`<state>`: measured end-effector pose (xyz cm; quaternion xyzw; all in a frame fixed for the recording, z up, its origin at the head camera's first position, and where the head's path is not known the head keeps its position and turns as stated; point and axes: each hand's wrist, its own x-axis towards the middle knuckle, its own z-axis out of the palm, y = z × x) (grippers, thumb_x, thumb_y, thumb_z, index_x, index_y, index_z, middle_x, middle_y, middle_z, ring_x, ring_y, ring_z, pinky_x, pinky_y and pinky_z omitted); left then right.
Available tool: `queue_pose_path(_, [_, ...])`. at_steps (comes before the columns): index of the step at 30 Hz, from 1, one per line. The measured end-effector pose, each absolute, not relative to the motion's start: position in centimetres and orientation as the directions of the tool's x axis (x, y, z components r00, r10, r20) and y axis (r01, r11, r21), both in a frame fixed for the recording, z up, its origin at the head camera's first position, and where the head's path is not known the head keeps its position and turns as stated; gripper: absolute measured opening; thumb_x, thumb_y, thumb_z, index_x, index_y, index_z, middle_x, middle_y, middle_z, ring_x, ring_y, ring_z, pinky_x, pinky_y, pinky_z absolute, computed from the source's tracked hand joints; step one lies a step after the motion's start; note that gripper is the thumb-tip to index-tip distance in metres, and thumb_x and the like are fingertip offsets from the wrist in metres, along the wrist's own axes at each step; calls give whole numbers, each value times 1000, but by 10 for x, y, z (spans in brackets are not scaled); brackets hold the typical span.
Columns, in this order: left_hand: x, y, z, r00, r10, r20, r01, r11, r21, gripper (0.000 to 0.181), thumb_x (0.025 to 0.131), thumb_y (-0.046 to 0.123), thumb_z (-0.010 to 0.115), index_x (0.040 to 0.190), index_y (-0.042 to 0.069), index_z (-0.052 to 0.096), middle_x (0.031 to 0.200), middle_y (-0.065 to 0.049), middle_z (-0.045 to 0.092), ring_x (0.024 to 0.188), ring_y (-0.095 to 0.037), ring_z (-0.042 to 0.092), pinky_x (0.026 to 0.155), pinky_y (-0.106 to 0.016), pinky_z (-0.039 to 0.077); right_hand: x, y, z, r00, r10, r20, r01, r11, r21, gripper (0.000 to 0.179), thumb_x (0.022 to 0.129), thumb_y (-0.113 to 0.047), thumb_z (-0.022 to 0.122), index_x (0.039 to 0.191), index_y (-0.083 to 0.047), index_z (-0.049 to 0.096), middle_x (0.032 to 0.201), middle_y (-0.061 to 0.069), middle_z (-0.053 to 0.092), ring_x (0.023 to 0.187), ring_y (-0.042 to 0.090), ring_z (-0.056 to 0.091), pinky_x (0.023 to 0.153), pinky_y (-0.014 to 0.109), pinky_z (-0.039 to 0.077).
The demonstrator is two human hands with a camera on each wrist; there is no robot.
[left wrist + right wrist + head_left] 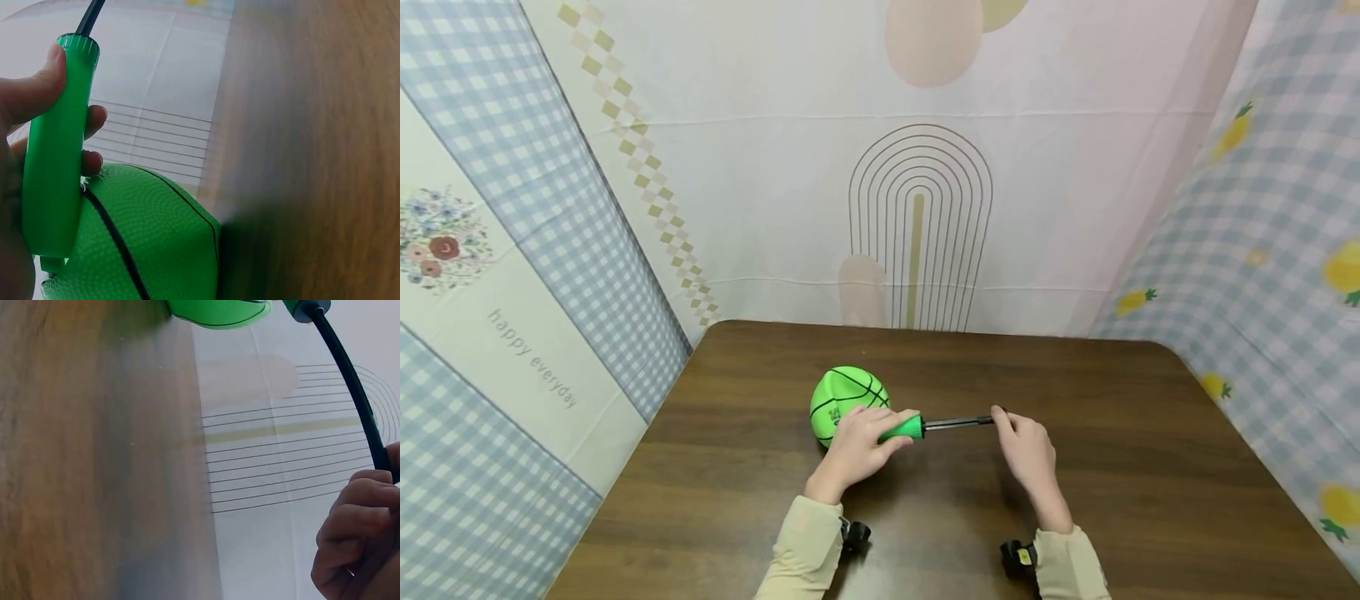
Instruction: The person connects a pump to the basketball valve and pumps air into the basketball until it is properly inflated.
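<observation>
A green ball pump (906, 428) lies roughly level above the table, gripped around its body by my left hand (857, 443). From its ribbed cap a slim black tube (958, 423) runs out to the right. My right hand (1028, 452) pinches the far end of that tube between thumb and fingers. Just behind the left hand sits a green basketball (842, 392) with black seams, its top dented and soft-looking. In the left wrist view, the pump's small lower tip (52, 265) overlaps the ball.
Everything rests on or over a brown wooden table (737, 500) with rounded far corners. A patterned white cloth (760, 208) hangs behind it, and checked cloths (1262, 275) hang at the sides. Small black cameras (855, 536) are strapped to both wrists.
</observation>
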<state>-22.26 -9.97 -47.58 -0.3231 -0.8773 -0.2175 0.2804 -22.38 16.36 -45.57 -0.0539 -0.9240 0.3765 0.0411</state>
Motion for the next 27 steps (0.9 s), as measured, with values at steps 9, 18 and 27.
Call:
queue_pose_path(9, [-221,-99,-477,-642,415,645,673,708,214,40,79,32,77,117,24,70,93,8,73,82,-9,66,73,-29,42,-225,156,-461,-988,150,28,76,642,-763,49,101,-39,41,60,-12,42,52,-3,38,51,15,36,50,30,28])
queue_pose_path(18, [-221,-89,-479,-604,403,688,666,730,156,36,80,34,75,114,23,72,81,8,70,75,-8,63,72,-31,45,-218,126,-465,-991,96,97,1,716,-698,39,100,-29,39,69,-8,49,61,8,49,64,27,55,56,41,42])
queue_pose_path(27, [-217,-79,-478,-609,435,663,660,742,120,35,80,38,75,112,23,73,83,9,71,77,-8,65,73,-31,48,-206,95,-474,-996,21,86,-39,770,-637,42,102,-31,38,69,-8,52,57,2,41,56,19,47,50,35,37])
